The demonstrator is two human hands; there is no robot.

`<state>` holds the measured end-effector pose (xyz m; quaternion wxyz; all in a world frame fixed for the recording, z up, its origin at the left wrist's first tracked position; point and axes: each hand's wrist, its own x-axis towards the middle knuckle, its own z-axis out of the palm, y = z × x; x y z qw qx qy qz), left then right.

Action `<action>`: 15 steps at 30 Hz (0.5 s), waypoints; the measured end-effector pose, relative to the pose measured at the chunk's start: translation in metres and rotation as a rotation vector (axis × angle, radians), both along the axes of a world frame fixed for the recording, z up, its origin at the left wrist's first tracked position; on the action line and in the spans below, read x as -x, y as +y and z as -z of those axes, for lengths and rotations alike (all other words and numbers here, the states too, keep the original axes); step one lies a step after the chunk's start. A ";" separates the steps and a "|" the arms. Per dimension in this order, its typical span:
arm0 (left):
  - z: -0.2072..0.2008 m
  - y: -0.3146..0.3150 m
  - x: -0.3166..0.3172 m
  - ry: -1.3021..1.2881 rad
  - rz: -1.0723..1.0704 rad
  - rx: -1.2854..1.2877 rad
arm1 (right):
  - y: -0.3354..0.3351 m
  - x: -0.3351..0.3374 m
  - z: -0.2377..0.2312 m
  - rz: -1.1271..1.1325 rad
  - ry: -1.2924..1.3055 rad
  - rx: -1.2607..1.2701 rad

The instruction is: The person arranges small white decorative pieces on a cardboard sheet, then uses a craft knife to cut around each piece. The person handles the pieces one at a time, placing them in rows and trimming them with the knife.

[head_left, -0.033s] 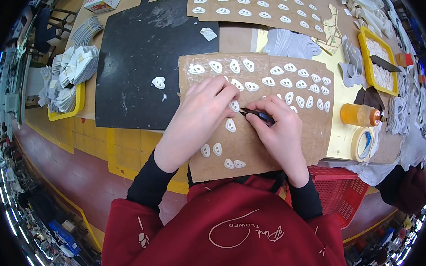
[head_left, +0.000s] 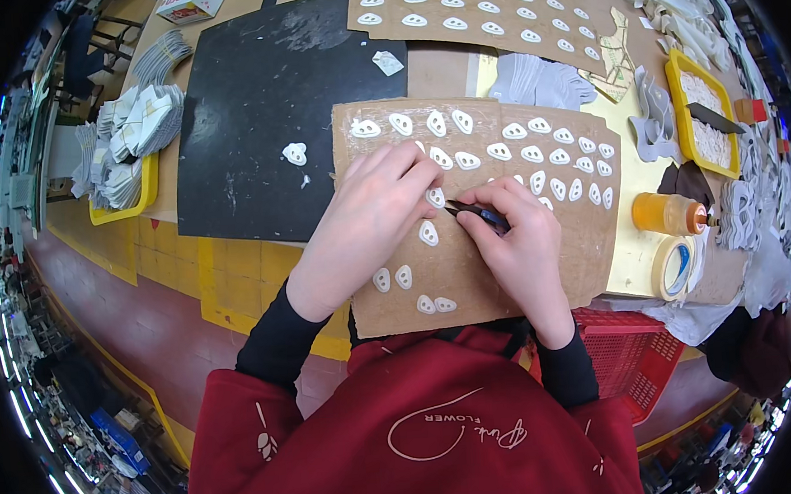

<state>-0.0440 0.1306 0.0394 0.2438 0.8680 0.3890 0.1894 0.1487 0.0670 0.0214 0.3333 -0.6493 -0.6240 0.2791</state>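
Observation:
A brown cardboard sheet (head_left: pixel 469 270) lies in front of me, dotted with several small white teardrop-shaped pieces. My left hand (head_left: pixel 367 226) rests on the sheet, its fingertips pinching one white piece (head_left: pixel 435 197). My right hand (head_left: pixel 522 244) is closed around a dark pen-like tool (head_left: pixel 475 213) whose tip points at that same piece. Another white piece (head_left: pixel 428 234) sits just below the fingers.
A black mat (head_left: pixel 261 119) with one loose white piece (head_left: pixel 295 153) lies to the left. A second cardboard sheet (head_left: pixel 481 11) with white pieces is at the back. An orange bottle (head_left: pixel 670 215), a tape roll (head_left: pixel 675 268), yellow trays (head_left: pixel 704 110) and a red basket (head_left: pixel 638 359) stand on the right.

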 end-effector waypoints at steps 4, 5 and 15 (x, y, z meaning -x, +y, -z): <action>0.003 -0.010 0.004 0.033 -0.094 -0.065 | -0.003 0.004 0.000 0.020 -0.006 -0.008; 0.006 -0.008 0.004 0.013 -0.102 -0.099 | 0.001 0.005 0.003 0.025 -0.009 -0.036; 0.007 -0.014 -0.003 0.000 -0.138 -0.159 | 0.001 0.007 0.007 0.070 0.045 -0.047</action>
